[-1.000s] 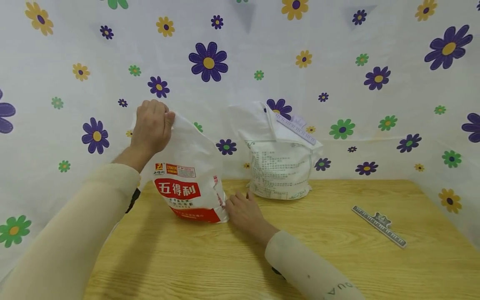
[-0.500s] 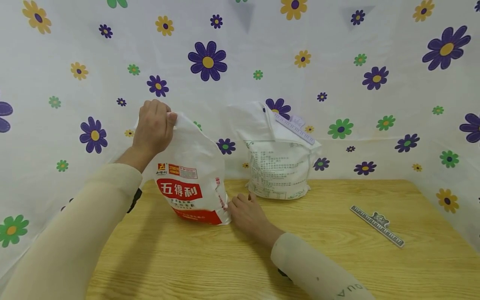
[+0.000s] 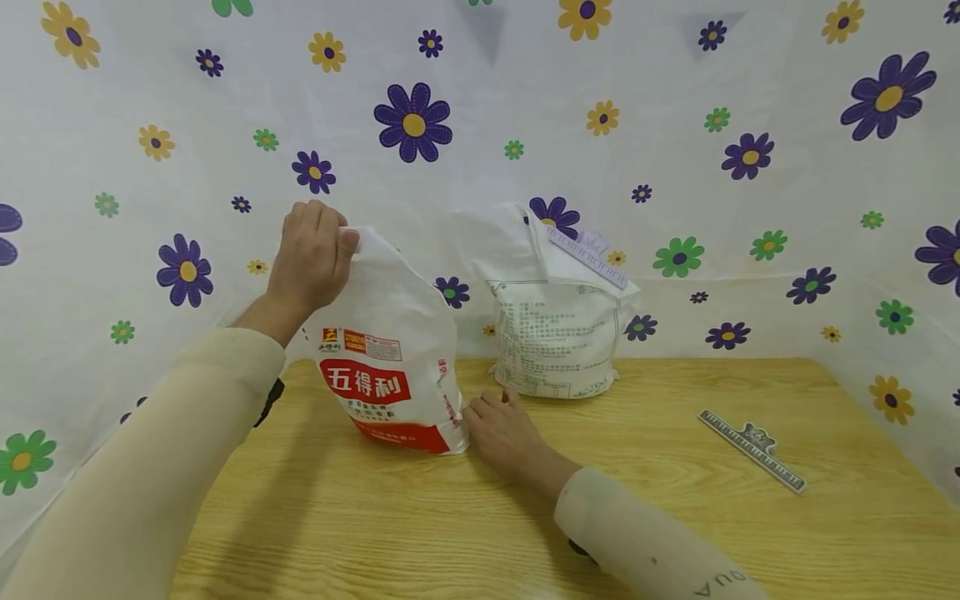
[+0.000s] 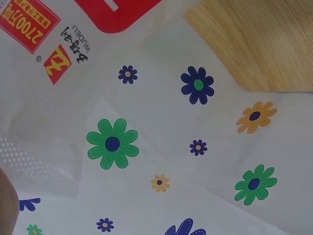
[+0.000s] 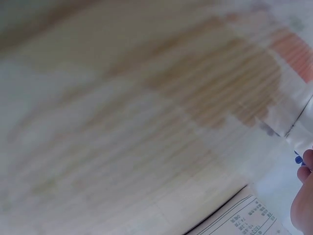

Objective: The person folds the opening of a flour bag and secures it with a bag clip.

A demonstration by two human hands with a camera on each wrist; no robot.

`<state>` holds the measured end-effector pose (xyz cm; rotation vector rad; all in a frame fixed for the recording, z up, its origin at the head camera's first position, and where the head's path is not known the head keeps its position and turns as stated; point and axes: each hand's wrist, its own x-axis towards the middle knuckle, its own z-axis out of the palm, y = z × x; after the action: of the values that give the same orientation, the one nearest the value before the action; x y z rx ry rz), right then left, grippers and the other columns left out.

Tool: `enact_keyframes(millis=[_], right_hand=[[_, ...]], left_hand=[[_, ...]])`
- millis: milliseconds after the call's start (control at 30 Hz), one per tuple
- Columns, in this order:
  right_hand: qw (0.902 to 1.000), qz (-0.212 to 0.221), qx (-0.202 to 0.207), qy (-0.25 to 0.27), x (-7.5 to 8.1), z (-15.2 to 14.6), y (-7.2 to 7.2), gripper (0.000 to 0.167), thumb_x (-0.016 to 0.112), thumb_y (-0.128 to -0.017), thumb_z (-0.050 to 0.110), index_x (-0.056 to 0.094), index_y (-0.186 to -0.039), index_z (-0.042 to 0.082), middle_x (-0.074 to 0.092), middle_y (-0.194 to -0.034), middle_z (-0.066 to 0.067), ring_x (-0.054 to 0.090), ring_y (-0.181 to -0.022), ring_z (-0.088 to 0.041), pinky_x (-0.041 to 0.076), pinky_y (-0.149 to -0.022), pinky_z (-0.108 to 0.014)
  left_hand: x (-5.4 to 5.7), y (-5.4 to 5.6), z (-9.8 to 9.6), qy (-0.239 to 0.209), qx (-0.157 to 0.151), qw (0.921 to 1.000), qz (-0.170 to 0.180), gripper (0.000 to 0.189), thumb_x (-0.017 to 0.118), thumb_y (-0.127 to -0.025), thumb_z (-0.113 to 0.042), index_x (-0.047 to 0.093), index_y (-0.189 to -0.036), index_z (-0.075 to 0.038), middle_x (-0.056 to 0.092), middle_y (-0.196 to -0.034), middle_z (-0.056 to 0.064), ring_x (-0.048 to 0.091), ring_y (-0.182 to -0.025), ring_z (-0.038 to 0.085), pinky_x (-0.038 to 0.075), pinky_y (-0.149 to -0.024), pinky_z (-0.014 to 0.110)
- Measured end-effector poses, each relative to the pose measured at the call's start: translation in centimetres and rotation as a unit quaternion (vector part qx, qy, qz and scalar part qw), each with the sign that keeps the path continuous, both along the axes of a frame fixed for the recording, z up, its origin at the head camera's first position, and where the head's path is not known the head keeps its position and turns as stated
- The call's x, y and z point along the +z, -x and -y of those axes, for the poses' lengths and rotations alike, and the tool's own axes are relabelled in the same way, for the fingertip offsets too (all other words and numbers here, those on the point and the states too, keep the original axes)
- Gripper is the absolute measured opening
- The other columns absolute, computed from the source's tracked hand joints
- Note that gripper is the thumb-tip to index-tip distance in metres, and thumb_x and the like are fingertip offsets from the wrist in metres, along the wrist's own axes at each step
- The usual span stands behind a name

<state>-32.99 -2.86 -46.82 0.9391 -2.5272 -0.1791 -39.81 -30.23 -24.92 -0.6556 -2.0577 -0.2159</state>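
A white flour bag [image 3: 393, 312] with a red label stands tilted on the table, left of the middle. My left hand [image 3: 311, 258] grips its top corner, fingers curled over the edge. Down at the bag's lower right corner, my right hand [image 3: 502, 429] pinches the corner with bent fingers. In the left wrist view the flour bag [image 4: 44, 112] fills the upper left, and only a sliver of the left hand [image 4: 7, 205] shows. The right wrist view is mostly blurred, with part of the right hand [image 5: 304, 200] at its edge.
Behind and to the right stands a second white bag [image 3: 555, 342] with green print, its folded top held by a lilac ruler-shaped clip [image 3: 588, 257]. A grey clip [image 3: 753, 450] lies on the wooden table [image 3: 637, 450]. A flowered cloth [image 3: 487, 100] hangs behind.
The flour bag has shifted slightly right and toward me, both hands moving with it. The second bag and the grey clip stay put on the table.
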Motion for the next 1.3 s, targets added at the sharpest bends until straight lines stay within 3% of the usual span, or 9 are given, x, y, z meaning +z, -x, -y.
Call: enact_keyframes(millis=[300,700,1067,1300], right_hand=[[0.9998,0.008,0.015,0.005,0.2,-1.2,-0.3,0.011,0.049,-0.104,0.022,0.058,-0.106,0.016,0.062,-0.106,0.004,0.053,-0.104,-0.018,0.040,-0.101,-0.046],[0.9983,-0.032,0.046,0.016,-0.1,-2.9,-0.6,0.010,0.056,-0.100,0.026,0.057,-0.099,0.016,0.063,-0.101,0.005,0.055,-0.101,-0.017,0.040,-0.095,-0.044],[0.9967,-0.003,0.068,0.044,0.0,-4.8,-1.0,0.009,0.060,-0.098,0.024,0.057,-0.100,0.015,0.062,-0.103,0.003,0.055,-0.101,-0.016,0.036,-0.087,-0.040],[0.9963,-0.018,0.071,0.045,-0.3,-5.8,-0.8,0.008,0.057,-0.098,0.023,0.057,-0.098,0.015,0.061,-0.100,0.004,0.052,-0.098,-0.017,0.034,-0.089,-0.041]], left_hand=[[0.3,-0.2,-0.3,0.013,-0.006,0.9999,-0.007,0.069,0.022,-0.105,-0.056,0.051,-0.098,0.007,0.042,-0.086,0.017,0.039,-0.084,0.033,0.032,-0.079,0.046],[0.3,-0.4,-0.7,0.022,-0.010,0.9997,0.000,0.062,0.024,-0.107,-0.050,0.051,-0.097,0.004,0.042,-0.084,0.015,0.040,-0.080,0.030,0.034,-0.076,0.043],[0.4,-1.2,-2.2,0.025,-0.005,0.9996,0.015,0.049,0.033,-0.108,-0.041,0.052,-0.100,0.003,0.045,-0.086,0.016,0.043,-0.081,0.030,0.041,-0.072,0.042],[0.4,-1.5,-3.1,0.030,-0.011,0.9995,0.007,0.058,0.026,-0.107,-0.048,0.051,-0.098,0.004,0.043,-0.083,0.015,0.042,-0.079,0.029,0.040,-0.069,0.041]])
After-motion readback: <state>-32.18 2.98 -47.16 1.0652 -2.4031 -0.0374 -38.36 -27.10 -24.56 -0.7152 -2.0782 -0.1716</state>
